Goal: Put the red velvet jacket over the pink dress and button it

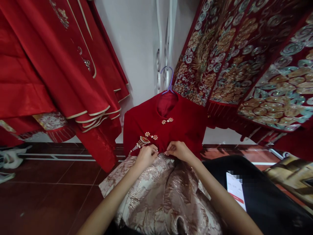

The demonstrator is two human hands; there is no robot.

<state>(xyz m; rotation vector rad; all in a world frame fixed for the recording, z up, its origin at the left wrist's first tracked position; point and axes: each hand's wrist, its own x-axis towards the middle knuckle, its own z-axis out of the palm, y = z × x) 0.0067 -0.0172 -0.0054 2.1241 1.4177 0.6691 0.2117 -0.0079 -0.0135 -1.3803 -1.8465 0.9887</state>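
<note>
A red velvet top (186,120) hangs on a purple hanger (170,84) in front of me. Pearl-and-gold flower clasps (167,121) sit below its neckline, and a fan-shaped brooch with tassels (143,141) lies at its left side. My left hand (147,155) is closed with its fingers pinched at the top's lower front, just under the brooch. Facing it, my right hand (179,151) pinches the red cloth too, which gathers in folds between both hands. Beneath my forearms spreads a shiny beige-pink floral brocade garment (151,192). The exact fold in my fingertips is hidden.
Red robes with pale piping (80,81) hang at left. Heavily sequined dark red garments (227,65) hang at right. A white metal rack (162,39) stands against the wall. On a black seat (234,166) at right lies a phone (235,192). White shoes (12,160) are far left.
</note>
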